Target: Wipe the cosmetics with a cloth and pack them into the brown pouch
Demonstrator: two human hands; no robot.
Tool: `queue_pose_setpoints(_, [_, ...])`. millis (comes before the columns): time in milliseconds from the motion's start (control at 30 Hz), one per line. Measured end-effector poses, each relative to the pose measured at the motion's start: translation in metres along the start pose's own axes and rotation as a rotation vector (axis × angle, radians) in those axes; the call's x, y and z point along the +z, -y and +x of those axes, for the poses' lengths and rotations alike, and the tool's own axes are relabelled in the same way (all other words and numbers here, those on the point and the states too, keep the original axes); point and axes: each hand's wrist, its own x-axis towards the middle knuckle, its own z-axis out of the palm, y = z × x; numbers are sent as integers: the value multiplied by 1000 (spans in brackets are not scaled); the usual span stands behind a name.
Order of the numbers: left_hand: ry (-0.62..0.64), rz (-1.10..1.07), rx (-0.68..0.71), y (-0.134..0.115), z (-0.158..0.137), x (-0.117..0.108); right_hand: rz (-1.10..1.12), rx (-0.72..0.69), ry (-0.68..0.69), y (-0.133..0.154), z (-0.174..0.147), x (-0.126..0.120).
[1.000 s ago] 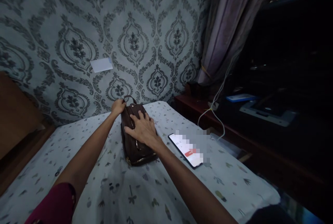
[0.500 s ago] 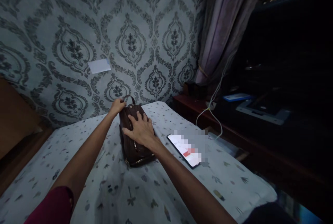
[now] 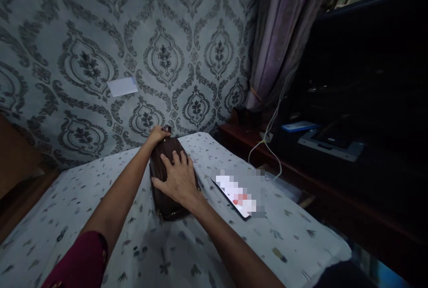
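Wide sheet (image 3: 73, 203) flanks the brown bag (image 3: 159, 166), left hand (image 3: 158, 135) gripping its far end, right hand (image 3: 179, 180) spread atop.

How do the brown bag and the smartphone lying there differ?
The brown bag is bulky, while the smartphone is thin and flat.
The brown bag is dark all over; the smartphone has a lit, mostly white screen.
The left hand and right hand are on the brown bag; neither touches the smartphone.
Both lie on the white printed sheet.
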Motion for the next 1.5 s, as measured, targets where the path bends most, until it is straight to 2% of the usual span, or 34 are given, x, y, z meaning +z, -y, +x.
queue_pose_setpoints(200, [-53, 137, 5, -1, 0, -1, 64, 35, 52, 5, 4, 1])
queue_pose_setpoints(467, [-63, 191, 32, -1, -4, 1, 88, 25, -15, 13, 3, 9])
queue_pose_setpoints(700, [-74, 256, 37, -2, -6, 0, 30, -29, -19, 6, 2, 2])
queue_pose_setpoints(833, [-84, 289, 33, -3, -6, 2, 16, 6, -40, 4, 0, 0])
queue_pose_setpoints(967, [-89, 300, 25, -2, -6, 2, 0, 59, -40, 2, -6, 3])
queue_pose_setpoints(1300, [-94, 294, -41, 0, 1, 5, -3, 59, -43, 3, -11, 1])
queue_pose_setpoints(1500, [-107, 277, -51, 2, 2, 6, -11, 55, -131, 2, -16, 9])
